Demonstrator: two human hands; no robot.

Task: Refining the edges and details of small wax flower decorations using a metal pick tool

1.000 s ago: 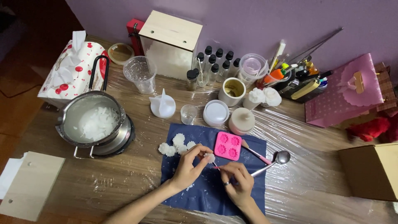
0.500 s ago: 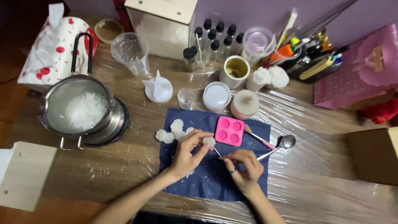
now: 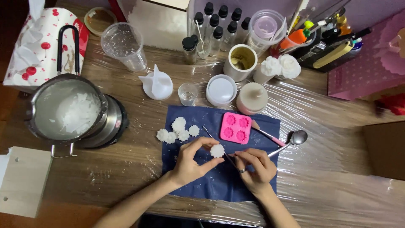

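The left hand (image 3: 190,162) pinches a small white flower-shaped wax piece (image 3: 217,150) over the blue cloth (image 3: 211,185) on the desk (image 3: 126,177). The right hand (image 3: 255,166) is closed on a thin metal tool (image 3: 213,137) whose shaft passes just beside the piece. Trimming well likely needs a light pinch and short strokes. The tool's handle is hidden in the fingers. 4 similar pieces (image 3: 178,131) lie near a pink mould (image 3: 236,128).

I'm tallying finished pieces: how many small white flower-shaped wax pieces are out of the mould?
5: one small white flower-shaped wax piece pinched in the left hand; four clustered on the blue cloth's left edge. More may be hidden.
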